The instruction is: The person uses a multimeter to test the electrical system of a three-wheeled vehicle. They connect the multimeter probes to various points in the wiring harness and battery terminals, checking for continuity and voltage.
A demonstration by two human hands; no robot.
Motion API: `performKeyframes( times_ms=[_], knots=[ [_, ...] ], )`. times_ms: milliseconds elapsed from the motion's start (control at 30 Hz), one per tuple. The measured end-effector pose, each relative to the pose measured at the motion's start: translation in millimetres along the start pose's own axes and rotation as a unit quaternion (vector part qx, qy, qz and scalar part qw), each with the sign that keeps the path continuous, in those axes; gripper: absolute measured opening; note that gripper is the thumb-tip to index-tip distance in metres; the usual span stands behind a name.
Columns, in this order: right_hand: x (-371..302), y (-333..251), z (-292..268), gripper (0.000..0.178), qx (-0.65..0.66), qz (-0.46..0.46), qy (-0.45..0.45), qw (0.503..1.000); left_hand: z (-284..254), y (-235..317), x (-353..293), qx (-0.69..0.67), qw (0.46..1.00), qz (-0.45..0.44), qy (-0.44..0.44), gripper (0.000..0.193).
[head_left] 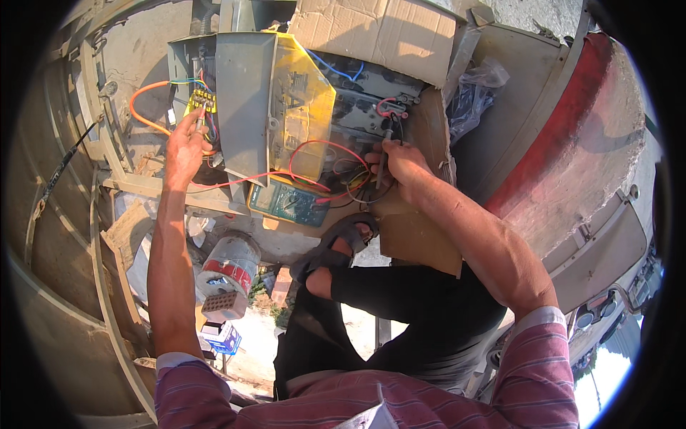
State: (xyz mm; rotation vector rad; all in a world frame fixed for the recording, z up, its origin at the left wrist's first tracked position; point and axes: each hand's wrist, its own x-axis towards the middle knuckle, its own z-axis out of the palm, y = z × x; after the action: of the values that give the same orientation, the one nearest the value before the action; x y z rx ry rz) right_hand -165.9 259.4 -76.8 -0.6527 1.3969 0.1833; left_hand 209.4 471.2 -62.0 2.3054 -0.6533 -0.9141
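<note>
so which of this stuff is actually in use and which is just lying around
In use:
left hand with a probe at the terminal block
right hand holding the other probe
multimeter
red lead

Lying about:
cardboard box
plastic bag
motor
brick

Brown cardboard box [386, 32] at top, small blue-white carton [223, 336] lower left, green multimeter screen [275, 194] centre

Cardboard flap [379, 28] at top; clear plastic bag [475, 89] beside it; red-banded cylindrical motor [230, 268] below; sandal [343, 239] on foot.
</note>
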Motion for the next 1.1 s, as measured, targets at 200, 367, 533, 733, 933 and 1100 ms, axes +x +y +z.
performKeyframes(
  times_ms=[200,367,533,733,933,1100],
  knots=[
    [0.7,6.9,4.9,0.029,0.014,-0.043,0.014,0.999,-4.4,0.2,2.0,-0.001,1.000,-0.003,-0.009,0.061],
    [3.3,10.2,8.5,0.027,0.002,-0.068,0.026,0.997,-5.1,-3.9,1.3,-0.007,1.000,0.007,-0.009,0.061],
    [10.2,8.0,5.7,0.028,-0.021,-0.064,-0.004,0.998,-6.0,-8.3,2.4,0.008,1.000,0.002,-0.006,0.062],
    [6.3,7.3,8.0,0.025,-0.059,-0.070,0.001,0.996,-7.1,-0.6,0.1,0.010,1.000,0.001,-0.018,0.062],
    [3.7,5.8,8.8,0.025,-0.054,-0.080,0.008,0.995,-7.6,5.6,-0.9,0.009,1.000,-0.018,-0.024,0.062],
    [6.3,5.7,8.5,0.025,-0.049,-0.076,0.016,0.996,-6.7,4.0,-1.1,0.025,0.999,-0.013,-0.019,0.062]
  ],
)
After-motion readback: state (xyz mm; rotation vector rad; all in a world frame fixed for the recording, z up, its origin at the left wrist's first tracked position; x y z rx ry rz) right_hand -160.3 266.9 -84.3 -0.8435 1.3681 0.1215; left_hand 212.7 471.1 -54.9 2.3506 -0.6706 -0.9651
